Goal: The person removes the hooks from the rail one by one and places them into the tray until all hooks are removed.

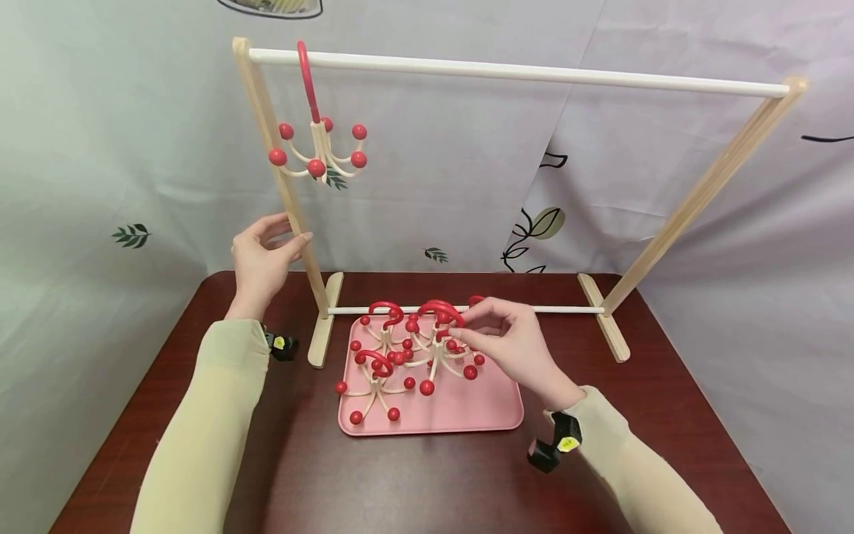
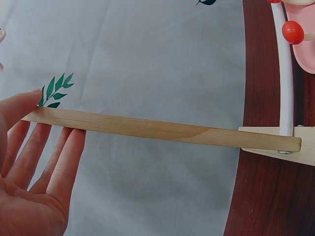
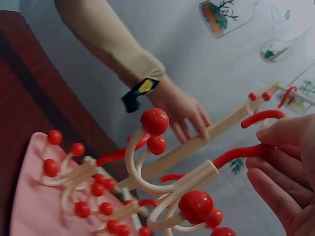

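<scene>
My left hand (image 1: 263, 259) pinches the left wooden post (image 2: 147, 130) of a stand, thumb on one side and fingertips on the other. My right hand (image 1: 512, 347) grips the red curved hook of a multi-armed wooden hanger (image 3: 194, 179), whose pale arms end in red balls. In the right wrist view this hanger tilts near the camera; the head view shows it over the pink tray (image 1: 467, 415). Several similar hangers (image 1: 376, 386) crowd the tray and partly hide one another. Another hanger (image 1: 319, 144) hangs by its hook near the left end of the white top rod (image 1: 520, 72).
The stand's right post (image 1: 700, 193) leans outward from a wooden foot (image 1: 603, 319). A white lower rod (image 1: 560, 310) joins the feet behind the tray. Everything stands on a dark red-brown table (image 1: 320, 475), with a pale patterned cloth (image 1: 427, 185) behind and at the sides.
</scene>
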Demonstrator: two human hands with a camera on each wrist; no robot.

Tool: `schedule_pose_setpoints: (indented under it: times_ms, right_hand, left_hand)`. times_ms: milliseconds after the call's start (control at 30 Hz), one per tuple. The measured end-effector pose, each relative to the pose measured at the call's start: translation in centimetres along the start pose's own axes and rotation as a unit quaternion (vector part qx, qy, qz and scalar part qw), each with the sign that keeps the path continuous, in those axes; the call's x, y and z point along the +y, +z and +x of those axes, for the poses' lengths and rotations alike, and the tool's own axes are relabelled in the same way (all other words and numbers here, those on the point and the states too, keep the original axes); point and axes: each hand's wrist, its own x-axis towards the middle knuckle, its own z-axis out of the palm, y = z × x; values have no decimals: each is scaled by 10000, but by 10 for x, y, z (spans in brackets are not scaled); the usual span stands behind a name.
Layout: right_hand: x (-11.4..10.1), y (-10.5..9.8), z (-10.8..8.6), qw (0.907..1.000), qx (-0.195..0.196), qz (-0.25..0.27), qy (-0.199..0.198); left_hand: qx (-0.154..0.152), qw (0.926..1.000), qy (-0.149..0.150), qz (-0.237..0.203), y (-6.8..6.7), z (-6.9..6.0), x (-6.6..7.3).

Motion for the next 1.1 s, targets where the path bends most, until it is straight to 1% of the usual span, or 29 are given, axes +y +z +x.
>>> schedule_pose_setpoints:
  times_ms: [67,167,300,467,667,900,1100]
  right_hand:
    - [6,1,-5,9998,-117,-36,136]
    - [16,3,-11,9989,-351,82,312]
    - [28,5,-18,9973,-607,165,373]
    - [41,7,-25,9960,-778,126,424]
    - [50,10,-30,9947,-808,228,587]
    - [59,13,-32,9950,-779,174,601]
    - [66,15,-33,9937,-786,166,782]
  left_hand:
    - [6,10000,-4,-17,0,1,0]
    - [8,10000,-19,-17,0,1,0]
    - [-3,10000,-37,14,0,0,0]
    - [-1,10000,-80,37,0,1,-1]
    - [-9,10000,-62,28,0,2,0]
    - [3,10000,-41,60,0,0,1]
    - [26,10000,-40,63,0,-1,1]
